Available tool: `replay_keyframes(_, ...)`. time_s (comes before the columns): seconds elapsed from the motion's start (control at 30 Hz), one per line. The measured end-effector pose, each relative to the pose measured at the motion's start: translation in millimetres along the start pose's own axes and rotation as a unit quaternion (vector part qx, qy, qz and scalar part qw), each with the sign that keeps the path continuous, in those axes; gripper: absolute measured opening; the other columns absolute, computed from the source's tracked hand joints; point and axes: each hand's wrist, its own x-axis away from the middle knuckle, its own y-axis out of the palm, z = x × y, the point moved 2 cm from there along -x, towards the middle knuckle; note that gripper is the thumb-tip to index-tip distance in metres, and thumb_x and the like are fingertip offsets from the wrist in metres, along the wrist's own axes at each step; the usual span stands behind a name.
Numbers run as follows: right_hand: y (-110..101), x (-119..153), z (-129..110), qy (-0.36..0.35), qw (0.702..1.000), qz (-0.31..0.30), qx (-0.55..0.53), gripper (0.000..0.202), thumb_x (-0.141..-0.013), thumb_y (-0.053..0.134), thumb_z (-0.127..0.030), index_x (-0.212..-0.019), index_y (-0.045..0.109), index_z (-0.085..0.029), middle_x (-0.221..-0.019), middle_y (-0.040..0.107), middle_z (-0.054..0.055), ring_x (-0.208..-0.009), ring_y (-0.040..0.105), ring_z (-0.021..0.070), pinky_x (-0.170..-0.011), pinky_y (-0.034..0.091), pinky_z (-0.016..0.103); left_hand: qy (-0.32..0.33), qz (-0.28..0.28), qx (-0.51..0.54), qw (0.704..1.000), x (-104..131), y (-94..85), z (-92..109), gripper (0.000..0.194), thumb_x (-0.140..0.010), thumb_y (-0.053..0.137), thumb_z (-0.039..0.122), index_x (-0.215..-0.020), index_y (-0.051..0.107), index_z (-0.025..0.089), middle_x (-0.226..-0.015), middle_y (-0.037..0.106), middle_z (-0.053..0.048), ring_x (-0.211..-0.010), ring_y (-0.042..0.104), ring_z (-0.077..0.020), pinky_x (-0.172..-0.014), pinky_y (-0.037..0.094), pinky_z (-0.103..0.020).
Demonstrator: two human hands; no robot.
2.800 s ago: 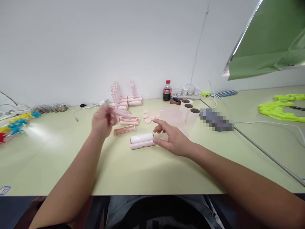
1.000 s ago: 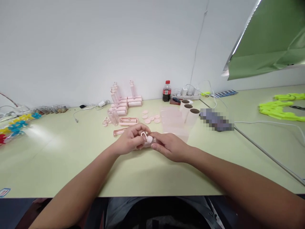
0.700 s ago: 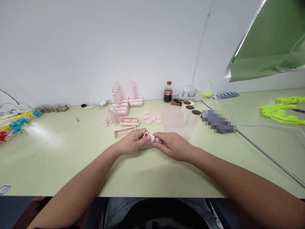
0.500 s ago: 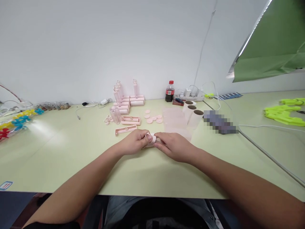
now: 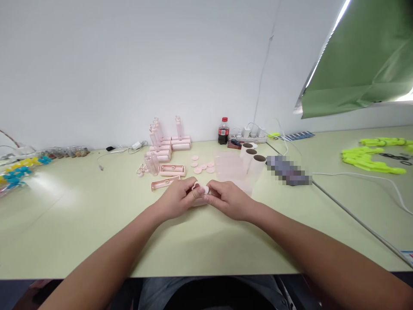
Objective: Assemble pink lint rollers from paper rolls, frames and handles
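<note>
My left hand (image 5: 179, 197) is closed on a pale pink cap with a loop (image 5: 195, 185), pinched between thumb and fingers. Against it, my right hand (image 5: 230, 200) grips a small clear tube (image 5: 210, 192), mostly covered by the fingers. The two parts meet end to end between my hands. Below them a pale pink piece (image 5: 199, 202) shows in part; I cannot tell whether it is held. Just beyond my hands lie two open pink trough-shaped housings (image 5: 172, 170), clear pink tubes (image 5: 151, 164) and several pink discs (image 5: 203, 167).
Finished-looking pink holders (image 5: 160, 149) stand along the wall. Right of the discs are translucent sheets (image 5: 229, 165) and three white rolls (image 5: 257, 165). A cola bottle (image 5: 223, 131), a power strip (image 5: 248, 139), a blurred-out item (image 5: 287, 170), cables and neon-yellow plastic parts (image 5: 368, 159) lie farther back and right.
The view has shifted slightly to the right and up. My hands have drawn closer together, with the clear tube less exposed between them and the cap's loop more visible.
</note>
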Motion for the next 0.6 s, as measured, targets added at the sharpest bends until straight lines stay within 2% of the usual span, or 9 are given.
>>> replay_keyframes(0.1,-4.4,-1.0,4.3,0.031,0.995,0.074,-0.06,0.031,-0.091,0.057,-0.042,-0.072,0.043,-0.021,-0.06,0.045,-0.006,-0.056,0.041,0.0111,-0.053,0.03,0.024,0.026,0.042,-0.055,0.997,-0.5,-10.3,-1.9,0.036,-0.094,0.047,0.054,-0.088,0.059,0.02,-0.084,0.062,-0.004,-0.078,0.055,-0.0191,-0.07,0.039,-0.03)
replay_keyframes(0.2,-10.5,-0.2,9.7,0.035,0.984,0.151,-0.092,0.029,-0.085,0.063,-0.037,-0.069,0.044,-0.021,-0.063,0.043,-0.005,-0.059,0.041,0.0115,-0.055,0.033,0.025,0.014,0.001,-0.128,0.992,-1.0,-8.4,-7.3,0.043,-0.091,0.051,0.056,-0.113,0.063,0.022,-0.109,0.066,-0.011,-0.101,0.059,-0.0279,-0.085,0.041,-0.036)
replay_keyframes(0.27,-13.2,0.6,11.9,0.032,0.976,0.195,-0.095,0.031,-0.082,0.066,-0.038,-0.066,0.046,-0.021,-0.065,0.043,-0.004,-0.061,0.041,0.0121,-0.056,0.034,0.026,-0.01,-0.044,-0.177,0.983,-1.1,-1.0,-12.5,0.053,-0.083,0.061,0.059,-0.121,0.062,0.023,-0.11,0.065,-0.013,-0.101,0.059,-0.0324,-0.082,0.042,-0.038)
replay_keyframes(0.37,-12.5,1.8,12.8,0.046,0.965,0.217,-0.142,0.032,-0.082,0.067,-0.043,-0.068,0.05,-0.021,-0.064,0.042,-0.004,-0.059,0.041,0.0122,-0.054,0.035,0.027,-0.071,-0.08,-0.198,0.974,-1.5,10.2,-21.7,0.048,-0.075,0.068,0.056,-0.111,0.066,0.023,-0.098,0.067,-0.011,-0.088,0.061,-0.0324,-0.069,0.04,-0.035)
replay_keyframes(0.47,-10.7,4.2,10.5,0.036,0.95,0.226,-0.211,0.029,-0.082,0.068,-0.045,-0.074,0.053,-0.021,-0.064,0.047,-0.004,-0.057,0.044,0.0122,-0.052,0.037,0.027,-0.157,-0.048,-0.117,0.979,-3.7,11.6,-30.0,0.039,-0.07,0.073,0.053,-0.092,0.065,0.022,-0.085,0.067,-0.008,-0.075,0.061,-0.028,-0.059,0.037,-0.031)
replay_keyframes(0.53,-11.1,6.8,8.8,0.023,0.944,0.236,-0.228,0.028,-0.079,0.072,-0.043,-0.077,0.054,-0.022,-0.063,0.05,-0.004,-0.054,0.046,0.0116,-0.049,0.038,0.026,-0.2,-0.017,0.006,0.98,-6.2,8.2,-33.0,0.043,-0.067,0.076,0.056,-0.09,0.063,0.022,-0.082,0.066,-0.006,-0.07,0.061,-0.0244,-0.056,0.038,-0.029)
replay_keyframes(0.6,-12.5,9.3,8.2,0.018,0.937,0.244,-0.249,0.029,-0.077,0.075,-0.042,-0.079,0.054,-0.022,-0.058,0.052,-0.005,-0.049,0.048,0.0114,-0.046,0.038,0.025,-0.221,-0.004,0.175,0.959,-9.0,5.7,-33.6,0.048,-0.069,0.075,0.061,-0.089,0.059,0.021,-0.082,0.065,-0.004,-0.065,0.06,-0.0198,-0.054,0.041,-0.028)
